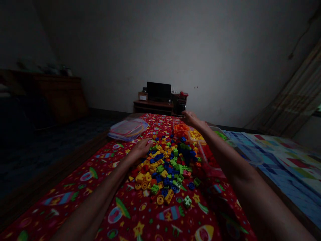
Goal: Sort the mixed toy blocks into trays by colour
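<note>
A loose heap of toy building bricks (163, 164) in yellow, blue, green, red and orange lies on a red patterned cloth (100, 187). At the heap's upper left edge rests my left hand (144, 148), its fingers curled in; whatever they may hold is hidden. My right hand (191, 119) hangs over the far side of a clear box with orange bricks (181, 129). Its fingers are closed, and their contents cannot be made out. Under my right forearm are a clear box with yellow bricks (196, 135) and one with red bricks (208, 154).
Stacked clear lids (128, 129) lie left of the heap. Another box with green bricks (220, 135) stands beyond my right forearm. A bed with a blue checked cover (276, 167) is on the right. Behind stands a desk (152, 104) with a monitor (158, 91).
</note>
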`<action>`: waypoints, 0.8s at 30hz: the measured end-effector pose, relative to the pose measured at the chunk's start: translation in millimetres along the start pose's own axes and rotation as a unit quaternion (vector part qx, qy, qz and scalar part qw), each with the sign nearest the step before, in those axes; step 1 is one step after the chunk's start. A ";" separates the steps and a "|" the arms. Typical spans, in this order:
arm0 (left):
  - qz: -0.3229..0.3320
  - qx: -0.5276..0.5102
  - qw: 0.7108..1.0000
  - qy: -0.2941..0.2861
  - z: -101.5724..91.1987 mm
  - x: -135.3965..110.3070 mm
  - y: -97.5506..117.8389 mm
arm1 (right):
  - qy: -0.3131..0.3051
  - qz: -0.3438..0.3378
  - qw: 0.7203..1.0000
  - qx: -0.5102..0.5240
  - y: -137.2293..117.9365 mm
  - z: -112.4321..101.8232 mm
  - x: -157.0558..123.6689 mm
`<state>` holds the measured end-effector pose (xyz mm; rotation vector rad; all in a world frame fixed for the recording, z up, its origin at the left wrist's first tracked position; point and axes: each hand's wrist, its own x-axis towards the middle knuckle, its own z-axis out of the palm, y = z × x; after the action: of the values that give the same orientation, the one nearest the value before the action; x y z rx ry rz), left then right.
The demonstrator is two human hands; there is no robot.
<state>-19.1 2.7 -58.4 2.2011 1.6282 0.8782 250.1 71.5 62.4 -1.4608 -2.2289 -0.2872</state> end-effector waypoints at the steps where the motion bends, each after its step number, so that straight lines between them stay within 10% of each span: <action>1: -0.005 -0.005 1.000 -0.011 1.9 0.1 -2.2 | -0.001 -0.011 1.000 -0.002 -3.4 4.2 -6.6; 12: 0.018 -0.065 0.994 -0.086 10.1 -1.9 16.3 | -0.103 0.002 0.992 0.070 -36.7 32.2 -109.0; 24: 0.080 -0.075 0.992 -0.061 6.2 -7.0 41.7 | -0.120 -0.024 0.984 0.131 -39.7 16.4 -129.0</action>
<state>15.6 -16.9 -42.8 2.2549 1.3012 0.8583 252.8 -42.9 -11.0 -1.3590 -2.3834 0.1735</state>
